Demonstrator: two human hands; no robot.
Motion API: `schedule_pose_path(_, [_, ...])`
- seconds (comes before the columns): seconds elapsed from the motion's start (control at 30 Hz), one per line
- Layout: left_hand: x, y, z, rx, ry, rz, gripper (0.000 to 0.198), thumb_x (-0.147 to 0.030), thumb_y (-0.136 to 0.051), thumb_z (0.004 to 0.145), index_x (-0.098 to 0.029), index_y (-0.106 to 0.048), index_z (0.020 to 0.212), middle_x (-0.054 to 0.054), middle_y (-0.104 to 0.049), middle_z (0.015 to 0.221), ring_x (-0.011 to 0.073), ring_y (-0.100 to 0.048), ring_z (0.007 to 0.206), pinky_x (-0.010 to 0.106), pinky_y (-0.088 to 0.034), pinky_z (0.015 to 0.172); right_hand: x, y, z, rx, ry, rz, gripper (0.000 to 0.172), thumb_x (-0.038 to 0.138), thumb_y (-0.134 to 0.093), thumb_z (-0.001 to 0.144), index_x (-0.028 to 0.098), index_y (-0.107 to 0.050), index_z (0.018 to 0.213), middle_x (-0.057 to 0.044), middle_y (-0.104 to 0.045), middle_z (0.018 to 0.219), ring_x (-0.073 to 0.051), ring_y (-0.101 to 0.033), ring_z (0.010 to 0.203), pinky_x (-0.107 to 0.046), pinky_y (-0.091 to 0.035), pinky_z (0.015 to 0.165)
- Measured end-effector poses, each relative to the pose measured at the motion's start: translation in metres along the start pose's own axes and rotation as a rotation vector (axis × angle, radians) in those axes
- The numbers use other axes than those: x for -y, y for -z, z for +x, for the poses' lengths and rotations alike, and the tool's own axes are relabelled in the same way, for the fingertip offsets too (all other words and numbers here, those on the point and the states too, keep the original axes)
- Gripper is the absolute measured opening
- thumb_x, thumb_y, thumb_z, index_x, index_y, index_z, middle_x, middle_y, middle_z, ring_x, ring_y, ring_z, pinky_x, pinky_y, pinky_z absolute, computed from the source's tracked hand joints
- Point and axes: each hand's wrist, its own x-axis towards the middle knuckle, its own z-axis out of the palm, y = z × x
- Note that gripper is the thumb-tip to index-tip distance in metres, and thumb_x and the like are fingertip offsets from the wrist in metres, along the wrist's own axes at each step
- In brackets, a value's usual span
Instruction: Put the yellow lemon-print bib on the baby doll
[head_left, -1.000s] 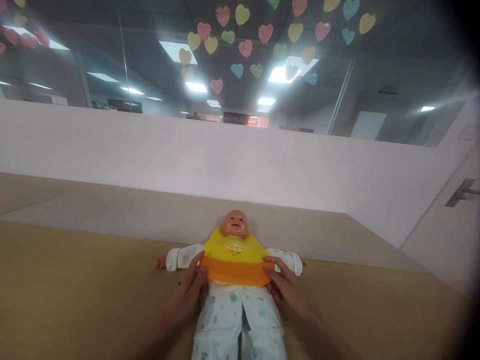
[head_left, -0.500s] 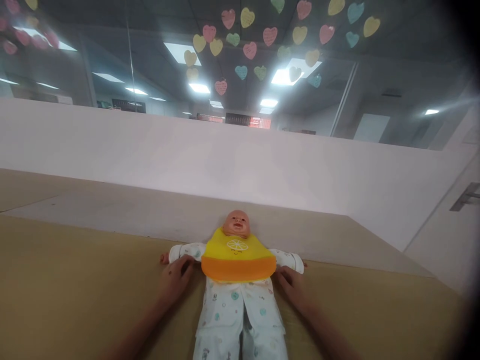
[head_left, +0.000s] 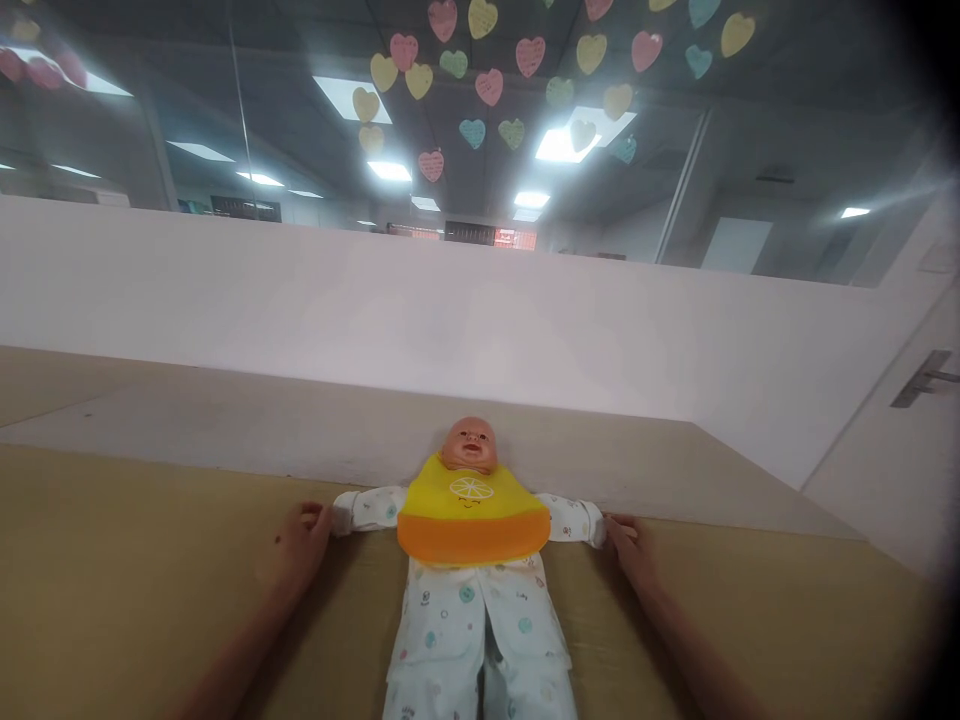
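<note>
A baby doll [head_left: 469,445] lies on its back with both arms spread wide. It wears white printed clothes [head_left: 442,610] and a yellow bib [head_left: 471,500] with an orange lower pocket and a citrus slice pattern. At the cuff of the doll's arm on the left, my left hand [head_left: 301,548] has its fingers closed around the arm's end. My right hand [head_left: 634,552] pinches the end of the other arm, by its cuff. Both doll hands are hidden by my fingers. The lower legs run out of view at the bottom.
The doll rests on a brown tabletop [head_left: 150,560] with a paler strip [head_left: 247,415] behind it. Beyond stands a white low wall [head_left: 450,310] under glass with heart-shaped sticky notes [head_left: 489,87]. A door handle [head_left: 922,380] shows at the right.
Both my hands have slid outward from the doll's upper arms near the bib to the sleeve ends. The doll's arms look straighter, and the view has shifted slightly.
</note>
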Motion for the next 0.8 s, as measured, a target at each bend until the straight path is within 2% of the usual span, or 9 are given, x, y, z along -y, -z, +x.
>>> schedule_pose_path(0.07, [0.000,0.001,0.003,0.015,-0.005,-0.018,0.040,-0.055,-0.042,0.084,-0.021,-0.060,0.093,0.012,-0.071,0.102,0.0354,-0.065,0.092,0.042,-0.046,0.075,-0.001,0.001,0.003,0.040,0.007,0.013,0.042,0.059,-0.059,0.068,0.019,-0.059,0.082,0.001,-0.053,0.048,-0.019,-0.051,0.049,-0.030,-0.035,0.050])
schedule_pose_path(0.2, [-0.001,-0.006,0.003,0.041,-0.139,-0.094,0.040,-0.055,-0.048,0.083,-0.019,-0.063,0.084,0.008,-0.073,0.090,0.0313,-0.066,0.092,0.034,-0.047,0.075,0.015,0.000,-0.003,0.097,-0.053,0.040,0.039,0.059,-0.058,0.066,0.021,-0.055,0.069,0.002,-0.048,0.046,-0.014,-0.041,0.044,-0.027,-0.027,0.044])
schedule_pose_path(0.37, [-0.003,-0.007,0.002,0.071,-0.132,-0.196,0.043,-0.058,-0.052,0.080,-0.017,-0.064,0.082,0.007,-0.073,0.085,0.0294,-0.066,0.092,0.031,-0.048,0.076,0.037,-0.002,-0.014,0.206,-0.131,0.059,0.043,0.060,-0.061,0.066,0.021,-0.045,0.058,0.005,-0.043,0.044,-0.007,-0.030,0.039,-0.023,-0.018,0.041])
schedule_pose_path(0.47, [-0.001,-0.005,0.005,0.075,-0.144,-0.241,0.042,-0.054,-0.052,0.078,-0.015,-0.065,0.081,0.010,-0.072,0.084,0.0285,-0.066,0.086,0.032,-0.049,0.073,0.037,-0.001,-0.012,0.222,-0.130,0.090,0.047,0.059,-0.064,0.064,0.020,-0.040,0.051,0.006,-0.036,0.041,-0.005,-0.026,0.037,-0.022,-0.015,0.040])
schedule_pose_path(0.6, [0.002,-0.003,0.008,0.035,-0.102,-0.207,0.038,-0.052,-0.053,0.076,-0.018,-0.068,0.084,0.010,-0.072,0.086,0.0295,-0.066,0.085,0.035,-0.049,0.072,0.030,0.006,-0.006,0.274,-0.114,0.264,0.053,0.062,-0.069,0.059,0.020,-0.039,0.048,0.008,-0.033,0.042,-0.003,-0.022,0.036,-0.022,-0.011,0.040])
schedule_pose_path(0.8, [0.001,-0.005,0.007,-0.022,-0.082,-0.315,0.031,-0.048,-0.056,0.073,-0.018,-0.066,0.078,0.008,-0.071,0.077,0.0285,-0.066,0.079,0.037,-0.050,0.070,0.024,0.013,-0.003,0.306,-0.085,0.409,0.054,0.059,-0.076,0.057,0.019,-0.041,0.049,0.008,-0.033,0.045,-0.004,-0.021,0.041,-0.020,-0.014,0.040])
